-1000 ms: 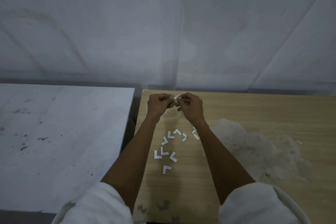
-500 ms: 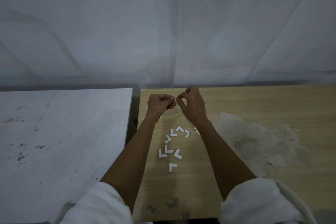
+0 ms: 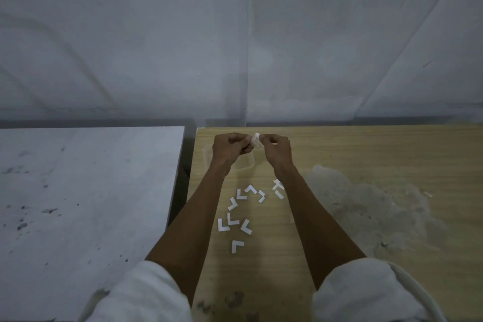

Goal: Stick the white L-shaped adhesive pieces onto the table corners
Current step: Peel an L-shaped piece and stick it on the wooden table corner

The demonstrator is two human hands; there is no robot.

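**White pieces mostly loose; one in hand near the far-left corner**

White sleeves at the bottom edge, both your forearms reaching forward over the wood table.

Progress: about ten loose pieces lie scattered on the wood between your forearms, a couple partly tucked under the right one. None of these is stuck to a corner. The far-left corner shows bare wood, with no piece on it that can be made out. The table's other corners are out of view, so no count of finished corners is possible. Judgement: early in the task, most of the stock unplaced.

Hands: your left hand is curled, thumb and fingertips pinching one end of the held piece. Your right hand is curled too, pinching the other end. The piece sits between them, raised off the table and just beside the far-left corner. It looks like you are peeling the backing, though that is too small to confirm. A clear tub lies on the wood below your hands.

Left of the gap: a grey table. Behind both: a grey wall.
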